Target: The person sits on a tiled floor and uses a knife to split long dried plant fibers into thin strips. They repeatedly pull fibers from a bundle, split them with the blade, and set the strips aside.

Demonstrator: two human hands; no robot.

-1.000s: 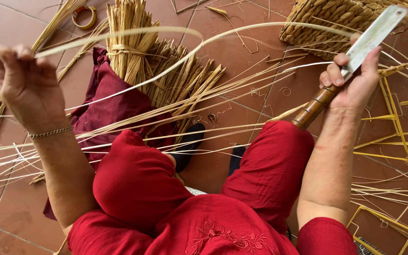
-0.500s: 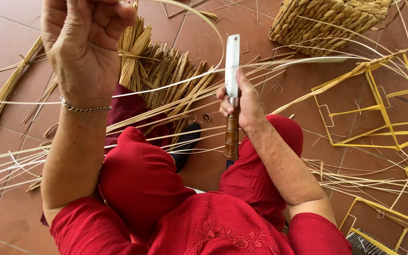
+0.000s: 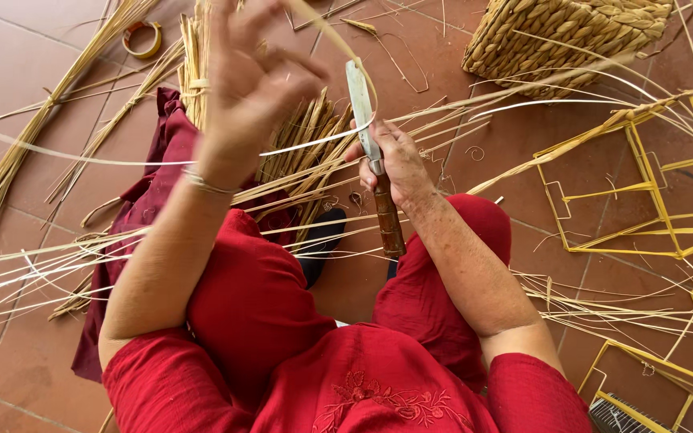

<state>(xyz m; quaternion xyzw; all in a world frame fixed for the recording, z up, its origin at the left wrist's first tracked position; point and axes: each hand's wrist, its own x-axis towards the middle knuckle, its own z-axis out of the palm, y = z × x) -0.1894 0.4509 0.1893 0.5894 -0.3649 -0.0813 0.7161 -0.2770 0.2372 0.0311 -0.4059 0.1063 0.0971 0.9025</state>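
Note:
My right hand [image 3: 393, 164] grips a knife [image 3: 372, 152] with a brown wooden handle and a pale blade pointing up and away from me. A thin pale cane strip [image 3: 314, 140] runs across the blade and curves up to my left hand [image 3: 249, 84], which is raised high with fingers partly spread and pinches the strip near its upper end. Both hands hover above my knees in red trousers [image 3: 250, 289]. Bundles of straw-coloured reed [image 3: 298, 152] lie on the floor just beyond my knees.
A woven straw basket [image 3: 563, 40] stands at the back right. Yellow wire frames [image 3: 627, 200] lie on the tiled floor at right. A dark red cloth [image 3: 154, 176] lies at left, with long reeds [image 3: 10, 168] and a small ring [image 3: 139, 40] farther back left.
My left hand swung from far left to the centre, lifting the strip. My right hand brought the knife from upper right in toward the middle, blade now upright against the strip.

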